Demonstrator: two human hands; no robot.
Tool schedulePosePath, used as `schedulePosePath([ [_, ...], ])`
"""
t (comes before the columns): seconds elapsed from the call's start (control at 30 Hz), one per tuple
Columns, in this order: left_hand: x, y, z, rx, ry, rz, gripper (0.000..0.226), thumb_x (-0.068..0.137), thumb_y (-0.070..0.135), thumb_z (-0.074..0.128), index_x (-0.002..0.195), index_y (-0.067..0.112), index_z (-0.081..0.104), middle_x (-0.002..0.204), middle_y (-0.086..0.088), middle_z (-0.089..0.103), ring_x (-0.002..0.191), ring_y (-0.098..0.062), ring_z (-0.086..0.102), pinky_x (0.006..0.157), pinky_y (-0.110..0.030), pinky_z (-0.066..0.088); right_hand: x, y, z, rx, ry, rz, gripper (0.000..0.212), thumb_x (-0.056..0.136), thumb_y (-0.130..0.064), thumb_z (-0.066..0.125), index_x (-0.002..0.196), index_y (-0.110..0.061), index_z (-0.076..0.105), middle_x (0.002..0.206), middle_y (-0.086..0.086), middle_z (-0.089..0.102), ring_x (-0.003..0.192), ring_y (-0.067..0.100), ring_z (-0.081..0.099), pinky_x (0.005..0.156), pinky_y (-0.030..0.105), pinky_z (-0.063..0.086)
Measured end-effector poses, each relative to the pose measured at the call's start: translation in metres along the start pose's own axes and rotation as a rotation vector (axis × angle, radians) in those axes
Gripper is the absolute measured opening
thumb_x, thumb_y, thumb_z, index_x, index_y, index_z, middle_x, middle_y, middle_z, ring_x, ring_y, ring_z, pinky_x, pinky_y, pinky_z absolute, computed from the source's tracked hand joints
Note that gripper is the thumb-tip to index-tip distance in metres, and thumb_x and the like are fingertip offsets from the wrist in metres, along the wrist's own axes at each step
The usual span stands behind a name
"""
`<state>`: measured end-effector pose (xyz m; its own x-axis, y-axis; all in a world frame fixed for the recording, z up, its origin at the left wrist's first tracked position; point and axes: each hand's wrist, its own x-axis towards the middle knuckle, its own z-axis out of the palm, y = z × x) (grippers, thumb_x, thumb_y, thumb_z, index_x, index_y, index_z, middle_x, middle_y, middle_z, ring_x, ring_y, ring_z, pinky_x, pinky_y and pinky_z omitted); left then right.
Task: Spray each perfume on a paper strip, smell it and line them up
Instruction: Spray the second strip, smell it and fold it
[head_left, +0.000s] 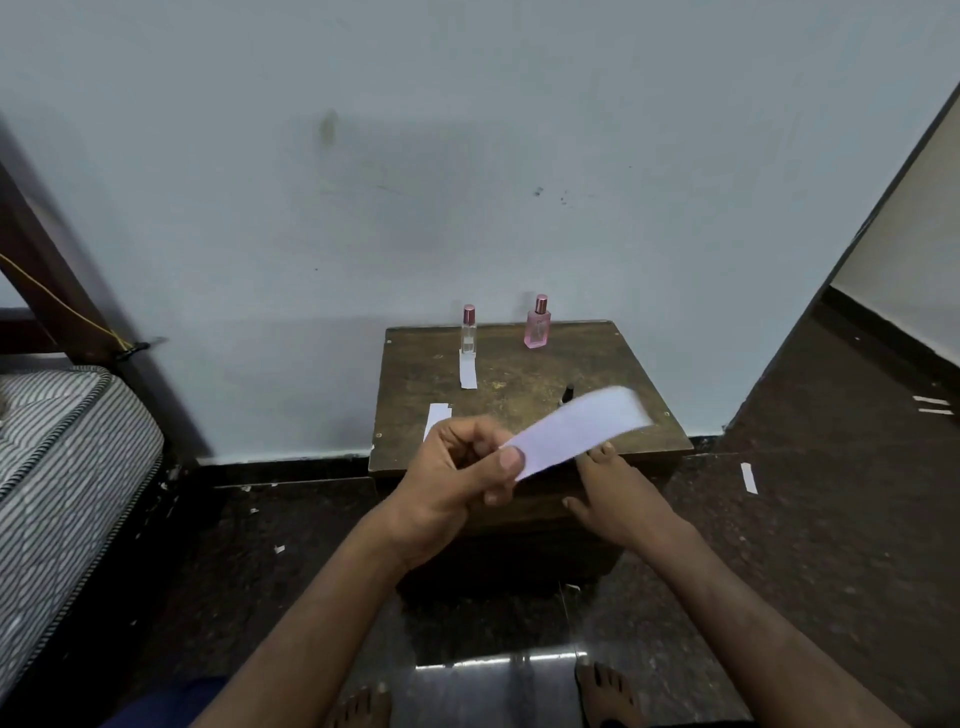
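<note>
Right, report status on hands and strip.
Left hand pinches blurred white paper strip. Right hand open, flat by wooden table edge. Clear bottle, pink bottle upright behind.

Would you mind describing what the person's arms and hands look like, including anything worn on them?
Both forearms are bare, with no sleeve in view. The left hand and right hand carry no gloves, and no rings, watch or bracelets show. Fingernails are short and unpainted. No markings or cables are visible on either arm.
</note>
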<state>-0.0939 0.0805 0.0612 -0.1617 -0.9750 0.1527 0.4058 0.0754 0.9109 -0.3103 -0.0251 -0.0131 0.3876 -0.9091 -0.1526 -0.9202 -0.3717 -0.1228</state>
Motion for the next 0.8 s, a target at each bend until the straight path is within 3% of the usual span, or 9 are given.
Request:
schedulePosePath([
  [0.07, 0.002, -0.001, -0.007, 0.160, 0.085, -0.083, 0.010, 0.084, 0.034, 0.087, 0.083, 0.025, 0.082, 0.071, 0.003, 0.069, 0.063, -0.006, 0.059, 0.058, -0.018, 0.046, 0.000, -0.002, 0.000, -0.002, -0.004, 0.010, 0.083, 0.102, -0.042, 0.060, 0.164, -0.005, 0.019, 0.171, 0.019, 0.019, 0.160, 0.033, 0.015, 0.124, 0.040, 0.029],
  [0.13, 0.004, -0.010, -0.012, 0.445, 0.376, -0.250, 0.015, 0.082, 0.036, 0.087, 0.092, 0.025, 0.083, 0.088, 0.004, 0.079, 0.084, -0.009, 0.072, 0.070, -0.023, 0.053, -0.001, -0.004, 0.001, -0.009, 0.004, 0.013, 0.084, 0.103, -0.042, 0.059, 0.164, -0.004, 0.016, 0.171, 0.020, 0.017, 0.160, 0.034, 0.015, 0.125, 0.040, 0.028],
  [0.2, 0.006, -0.014, -0.013, 0.397, 0.526, -0.297, 0.021, 0.080, 0.038, 0.089, 0.094, 0.022, 0.084, 0.098, 0.002, 0.081, 0.093, -0.012, 0.073, 0.072, -0.023, 0.053, -0.002, -0.005, 0.002, -0.011, 0.011, 0.015, 0.085, 0.103, -0.042, 0.058, 0.164, -0.003, 0.014, 0.172, 0.020, 0.016, 0.160, 0.034, 0.015, 0.124, 0.039, 0.028],
  [0.37, 0.004, 0.007, -0.003, -0.042, -0.017, -0.018, 0.028, 0.070, 0.043, 0.096, 0.071, 0.023, 0.076, 0.076, -0.005, 0.056, 0.069, -0.010, 0.050, 0.061, -0.019, 0.044, -0.001, -0.003, 0.003, -0.009, 0.015, 0.013, 0.085, 0.103, -0.042, 0.058, 0.164, -0.002, 0.013, 0.171, 0.021, 0.016, 0.160, 0.034, 0.014, 0.125, 0.039, 0.026],
  [0.43, 0.003, 0.007, -0.006, 0.074, 0.066, -0.074, 0.020, 0.074, 0.039, 0.094, 0.078, 0.025, 0.080, 0.083, -0.004, 0.068, 0.076, -0.009, 0.059, 0.063, -0.021, 0.047, -0.001, -0.004, 0.004, -0.004, 0.012, 0.020, 0.086, 0.103, -0.042, 0.058, 0.165, -0.003, 0.012, 0.172, 0.020, 0.015, 0.160, 0.034, 0.013, 0.126, 0.040, 0.026],
  [0.53, 0.006, -0.006, -0.014, 0.567, 0.436, -0.292, 0.018, 0.079, 0.039, 0.089, 0.091, 0.027, 0.083, 0.090, 0.009, 0.081, 0.095, -0.013, 0.075, 0.074, -0.025, 0.053, -0.003, -0.007, 0.005, -0.013, 0.024, 0.022, 0.086, 0.104, -0.042, 0.058, 0.165, -0.002, 0.011, 0.172, 0.020, 0.014, 0.160, 0.034, 0.013, 0.126, 0.040, 0.025],
  [0.57, 0.007, -0.008, -0.017, 0.548, 0.464, -0.321, 0.019, 0.078, 0.038, 0.089, 0.091, 0.025, 0.084, 0.089, 0.009, 0.081, 0.095, -0.013, 0.075, 0.075, -0.024, 0.054, -0.004, -0.008, 0.005, -0.019, 0.029, 0.023, 0.086, 0.104, -0.042, 0.057, 0.165, -0.002, 0.011, 0.172, 0.020, 0.014, 0.160, 0.034, 0.012, 0.126, 0.039, 0.024],
  [0.73, 0.006, 0.016, -0.010, -0.040, -0.015, -0.041, 0.020, 0.076, 0.034, 0.090, 0.075, 0.017, 0.079, 0.078, 0.001, 0.066, 0.070, -0.006, 0.057, 0.058, -0.017, 0.047, -0.002, -0.007, 0.005, -0.028, 0.035, 0.021, 0.085, 0.104, -0.041, 0.058, 0.165, -0.002, 0.012, 0.172, 0.020, 0.016, 0.160, 0.034, 0.012, 0.127, 0.040, 0.025],
  [0.8, 0.008, 0.013, -0.019, 0.061, 0.063, -0.105, 0.019, 0.079, 0.035, 0.087, 0.085, 0.018, 0.081, 0.081, 0.003, 0.070, 0.076, -0.010, 0.059, 0.059, -0.018, 0.048, -0.002, -0.008, 0.004, -0.022, 0.025, 0.030, 0.085, 0.104, -0.041, 0.058, 0.165, -0.004, 0.012, 0.172, 0.019, 0.014, 0.161, 0.033, 0.011, 0.126, 0.040, 0.025],
])
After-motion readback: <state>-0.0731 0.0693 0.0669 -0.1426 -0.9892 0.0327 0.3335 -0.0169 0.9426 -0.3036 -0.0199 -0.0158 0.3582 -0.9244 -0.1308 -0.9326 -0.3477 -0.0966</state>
